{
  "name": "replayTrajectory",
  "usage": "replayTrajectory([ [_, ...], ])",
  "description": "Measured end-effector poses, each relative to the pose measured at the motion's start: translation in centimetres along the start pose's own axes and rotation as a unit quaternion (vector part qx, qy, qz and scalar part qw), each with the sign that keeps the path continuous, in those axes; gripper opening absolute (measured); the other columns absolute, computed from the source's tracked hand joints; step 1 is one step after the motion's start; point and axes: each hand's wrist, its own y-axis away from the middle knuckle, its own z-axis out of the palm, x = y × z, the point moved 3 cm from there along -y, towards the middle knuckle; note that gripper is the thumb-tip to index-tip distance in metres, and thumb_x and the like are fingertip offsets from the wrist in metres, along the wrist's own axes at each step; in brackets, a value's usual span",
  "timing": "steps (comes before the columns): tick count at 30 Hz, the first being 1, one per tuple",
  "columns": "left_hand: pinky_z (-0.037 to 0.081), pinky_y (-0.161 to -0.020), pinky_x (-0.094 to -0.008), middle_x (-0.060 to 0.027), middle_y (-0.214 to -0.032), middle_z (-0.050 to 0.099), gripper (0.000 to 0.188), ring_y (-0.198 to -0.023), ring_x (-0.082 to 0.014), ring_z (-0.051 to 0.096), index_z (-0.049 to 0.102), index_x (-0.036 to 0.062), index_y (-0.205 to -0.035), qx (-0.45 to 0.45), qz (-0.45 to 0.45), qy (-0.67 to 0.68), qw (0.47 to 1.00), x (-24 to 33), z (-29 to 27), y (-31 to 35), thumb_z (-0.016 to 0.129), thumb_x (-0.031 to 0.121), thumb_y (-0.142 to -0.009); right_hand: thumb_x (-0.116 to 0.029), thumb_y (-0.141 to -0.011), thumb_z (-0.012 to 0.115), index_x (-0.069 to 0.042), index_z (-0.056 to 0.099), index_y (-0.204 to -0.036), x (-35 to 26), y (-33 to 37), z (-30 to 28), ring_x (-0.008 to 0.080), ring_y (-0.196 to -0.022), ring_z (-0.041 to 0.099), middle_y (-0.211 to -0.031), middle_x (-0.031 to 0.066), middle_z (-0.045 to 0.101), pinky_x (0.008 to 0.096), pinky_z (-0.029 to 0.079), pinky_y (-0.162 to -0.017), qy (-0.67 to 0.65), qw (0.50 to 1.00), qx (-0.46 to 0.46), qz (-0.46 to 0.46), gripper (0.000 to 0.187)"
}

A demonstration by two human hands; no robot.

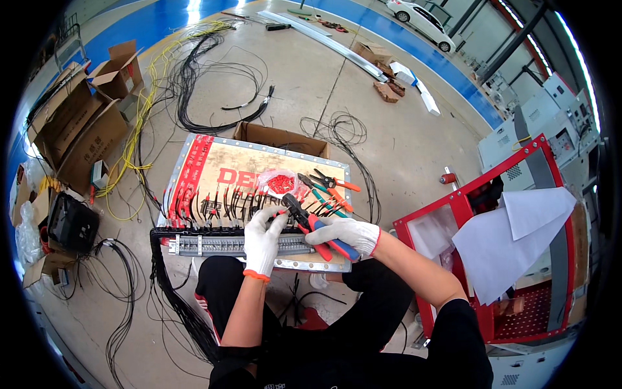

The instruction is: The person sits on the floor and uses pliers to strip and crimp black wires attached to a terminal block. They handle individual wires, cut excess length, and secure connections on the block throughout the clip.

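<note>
Board [243, 155] (metal-edged), black wires [197, 231], terminal strip [210, 245]

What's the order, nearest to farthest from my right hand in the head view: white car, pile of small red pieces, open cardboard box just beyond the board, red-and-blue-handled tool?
1. Red-and-blue-handled tool: in your right hand.
2. Small red pieces: on the board, ahead and left.
3. Cardboard box: behind the board.
4. White car: far background.

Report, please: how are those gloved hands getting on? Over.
Right hand gripping red-and-blue-handled pliers. Left hand beside the plier head, hold unclear. Black wire bundle along grey strip. Bag of red pieces close by.
</note>
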Motion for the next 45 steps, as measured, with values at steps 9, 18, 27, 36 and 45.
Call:
replayTrajectory([
  [9,0.048,-0.074,-0.0255,-0.007,-0.095,0.067,0.017,-0.081,-0.0106,0.062,0.072,-0.0029,-0.1,0.021,-0.015,-0.021,0.999,0.7,0.1,0.2,0.07,0.008,-0.087,-0.044,-0.078,0.075,0.011,0.048,-0.134,0.7,-1.1,-0.9,0.0152,-0.089,0.063,-0.099,0.0135,0.065,0.0268,0.05,-0.075,0.141,0.99,-0.019,0.008,0.084],
  [18,0.047,-0.072,-0.0258,-0.0061,-0.093,0.066,0.017,-0.08,-0.0101,0.06,0.071,-0.0043,-0.099,0.033,-0.027,0.022,0.999,0.2,0.2,0.3,0.07,0.007,-0.086,-0.039,-0.08,0.065,0.002,0.058,-0.098,0.5,-1.0,1.5,0.0399,-0.089,0.064,-0.092,0.0267,0.065,0.0432,0.049,-0.08,0.389,0.905,0.134,-0.106,0.045],
  [27,0.049,-0.072,-0.0281,-0.0067,-0.092,0.067,0.019,-0.08,-0.0112,0.061,0.07,-0.0042,-0.104,0.024,-0.001,0.01,1.0,0.6,0.1,0.2,0.068,0.006,-0.088,-0.041,-0.081,0.073,0.003,0.06,-0.107,1.0,-1.2,0.8,0.0105,-0.077,0.061,-0.088,0.0086,0.064,0.0282,0.049,-0.067,0.115,0.993,0.037,-0.019,0.052],
  [36,0.05,-0.072,-0.0287,-0.0125,-0.094,0.067,0.016,-0.079,-0.0186,0.064,0.07,0.0012,-0.101,0.138,0.109,-0.156,0.972,2.0,-0.3,0.9,0.069,0.01,-0.088,-0.038,-0.083,0.073,0.006,0.057,-0.118,1.1,0.5,1.6,0.0101,-0.084,0.059,-0.095,0.0079,0.062,0.025,0.048,-0.072,0.02,0.998,0.033,-0.052,0.059],
  [45,0.049,-0.07,-0.0274,-0.0074,-0.09,0.064,0.018,-0.073,-0.0121,0.059,0.073,0.0021,-0.103,0.108,0.069,-0.038,0.991,0.4,0.0,0.3,0.068,0.012,-0.088,-0.037,-0.083,0.077,0.003,0.059,-0.117,-0.2,0.3,2.2,0.0116,-0.093,0.061,-0.105,0.0085,0.065,0.0246,0.05,-0.083,0.0,1.0,0.018,-0.002,0.056],
])
